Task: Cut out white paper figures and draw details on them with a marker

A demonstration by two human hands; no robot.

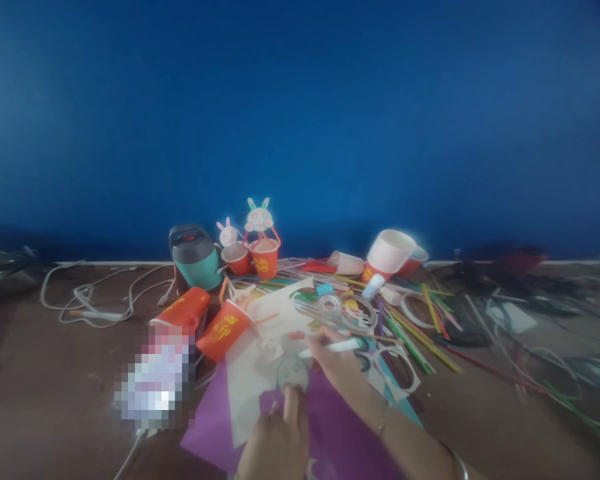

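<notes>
A small round paper face (292,373) with green marks lies on white and purple paper (213,423). From below, my left hand (280,433) presses an outstretched finger on its lower edge, the other fingers curled and partly hidden. My right hand (330,357) pinches a white marker (341,347), its end toward the upper right of the round face. Just left of those fingertips is a small reddish thing (296,335), blurred. Near my right wrist lie scissors (364,353) and a white paper ring (405,373).
Orange cups (226,330) lie at the left by a pixelated phone (155,383) and a teal flask (196,257). Rabbit faces (259,219) stand in cups behind. Stacked cups (391,252), tape (329,305), coloured sticks (420,333) and cables (87,310) are spread about.
</notes>
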